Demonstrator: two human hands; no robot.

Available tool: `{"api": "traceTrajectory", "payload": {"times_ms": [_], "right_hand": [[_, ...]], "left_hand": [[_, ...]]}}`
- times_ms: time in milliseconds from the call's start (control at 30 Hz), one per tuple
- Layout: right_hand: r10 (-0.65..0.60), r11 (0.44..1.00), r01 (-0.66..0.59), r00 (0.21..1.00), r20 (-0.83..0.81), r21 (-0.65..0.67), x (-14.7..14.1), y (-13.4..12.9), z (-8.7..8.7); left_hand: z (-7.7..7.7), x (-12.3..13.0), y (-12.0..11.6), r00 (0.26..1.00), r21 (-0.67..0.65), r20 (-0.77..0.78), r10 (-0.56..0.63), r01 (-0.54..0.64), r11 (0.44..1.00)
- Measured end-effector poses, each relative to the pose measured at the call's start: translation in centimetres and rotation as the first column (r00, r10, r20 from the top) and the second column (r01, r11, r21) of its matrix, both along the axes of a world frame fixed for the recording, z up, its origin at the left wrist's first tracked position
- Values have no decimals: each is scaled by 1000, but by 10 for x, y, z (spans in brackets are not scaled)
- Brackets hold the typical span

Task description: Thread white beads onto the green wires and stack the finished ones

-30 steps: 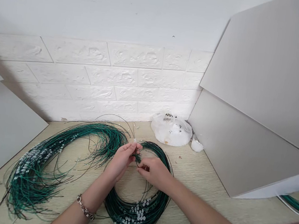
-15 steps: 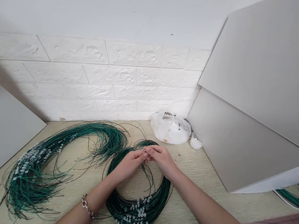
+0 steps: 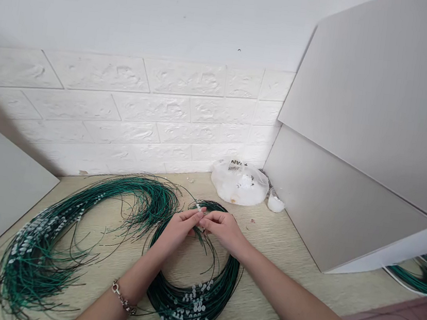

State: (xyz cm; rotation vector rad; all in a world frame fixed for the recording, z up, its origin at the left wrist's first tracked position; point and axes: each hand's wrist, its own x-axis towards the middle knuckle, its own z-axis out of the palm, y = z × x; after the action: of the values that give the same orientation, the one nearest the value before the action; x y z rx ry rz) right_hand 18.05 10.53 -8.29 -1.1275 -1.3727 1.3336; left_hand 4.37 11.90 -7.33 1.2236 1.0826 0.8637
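Note:
Above a round coil of green and black wires, my two hands meet at the fingertips. My left hand is closed in a pinch on a thin wire, and small white pieces show just past its fingertips. My right hand pinches close beside it, touching or nearly touching the left thumb; what lies between its fingers is too small to make out. Clusters of small white plastic pieces sit along the coil's near side. Left of my hands lies a curved bundle of loose green wires, also with white pieces along it.
A clear plastic bag of white material stands against the brick-patterned wall, with a small white cup beside it. Grey panels flank the wooden tabletop. More green wires lie beyond the right panel.
My hands have shifted slightly left and turned a little. White pieces now show above my left fingertips, where they were hidden before. The whole view has moved slightly.

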Motion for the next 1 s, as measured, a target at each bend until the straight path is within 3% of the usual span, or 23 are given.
{"api": "traceTrajectory", "payload": {"times_ms": [200,333,467,700,800,1000], "right_hand": [[0,1000,-3,989,145,19,1,-1,0],[14,999,-21,981,192,35,2,-1,-1],[62,997,-62,998,-2,-51,-2,-1,0],[-16,961,-81,938,-346,-264,-7,-5,1],[-60,952,-66,917,-394,-299,-7,-7,2],[-108,943,-5,941,-320,-334,-9,-11,10]], "left_hand": [[8,-9,7,982,-21,78,170,-169,985],[9,-12,9,983,-1,45,178,-179,984],[6,-12,10,984,21,38,174,-175,984],[2,-5,6,985,153,-61,160,-149,977],[1,-3,4,985,137,-48,164,-156,978],[-3,-1,4,988,108,-13,157,-154,982]]}}
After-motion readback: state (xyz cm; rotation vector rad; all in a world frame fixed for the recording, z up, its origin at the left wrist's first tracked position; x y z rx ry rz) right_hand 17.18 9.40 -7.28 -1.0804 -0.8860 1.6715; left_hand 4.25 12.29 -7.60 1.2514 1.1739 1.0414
